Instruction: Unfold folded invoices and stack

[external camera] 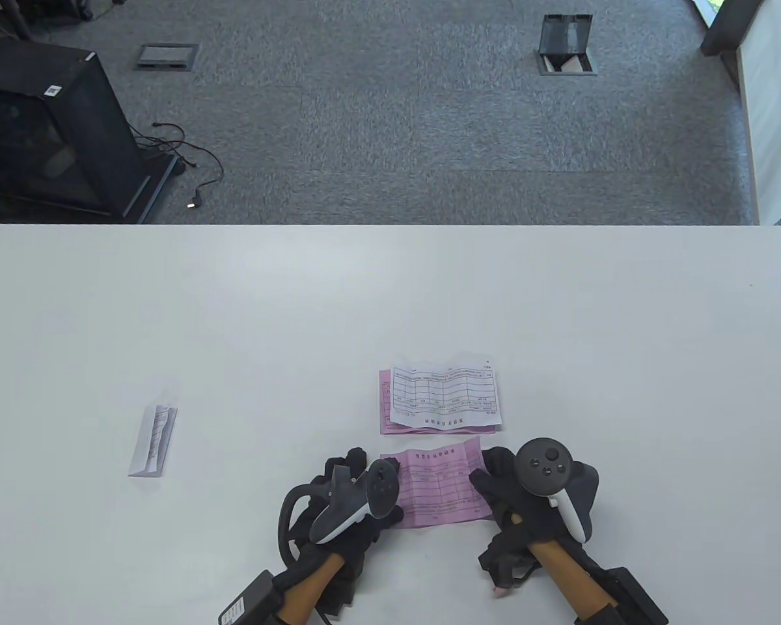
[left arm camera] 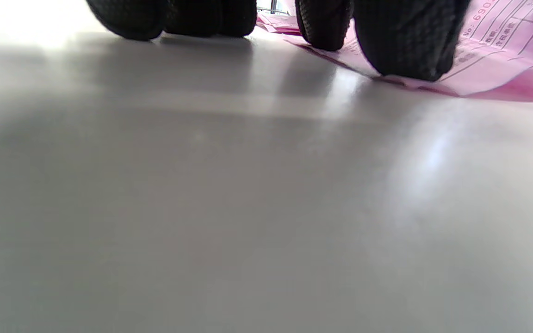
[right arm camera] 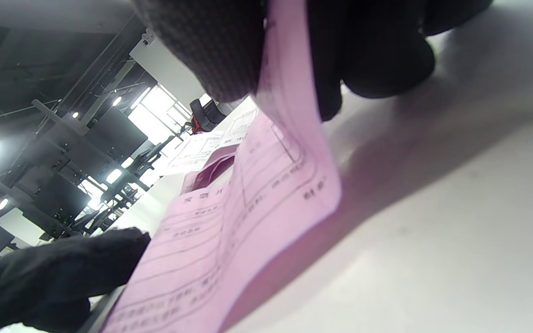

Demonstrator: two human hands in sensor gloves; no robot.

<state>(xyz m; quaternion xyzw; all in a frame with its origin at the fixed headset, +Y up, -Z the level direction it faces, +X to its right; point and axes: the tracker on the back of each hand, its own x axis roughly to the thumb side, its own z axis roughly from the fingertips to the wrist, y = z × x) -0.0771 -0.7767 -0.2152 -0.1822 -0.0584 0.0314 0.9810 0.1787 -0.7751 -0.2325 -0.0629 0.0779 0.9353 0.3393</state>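
Table view: left hand (external camera: 355, 498) in black sensor glove near the white table's (external camera: 169, 312) near edge, fingers laid on the left margin of an opened pink printed invoice sheet (external camera: 439, 488). Right hand (external camera: 527, 501) at the sheet's right margin, gripping that edge. Just beyond the sheet, toward the far edge, a small stack of unfolded invoices (external camera: 446, 397), white sheet on top of pink. Well apart toward the left edge, a still-folded white invoice strip (external camera: 153, 441) lying alone.

Left wrist view: gloved fingertips (left arm camera: 400, 41) pressed down on the pink sheet's (left arm camera: 502, 55) margin, other fingertips resting on bare tabletop (left arm camera: 248, 208); hand flat, not clenched.

Right wrist view: pink sheet (right arm camera: 248, 208) pinched between gloved fingers (right arm camera: 211, 51) at the top, its held edge lifted off the table (right arm camera: 433, 231) and curving down. Left hand's fingers (right arm camera: 53, 273) resting at the sheet's far side. Stack (right arm camera: 206, 152) visible behind.
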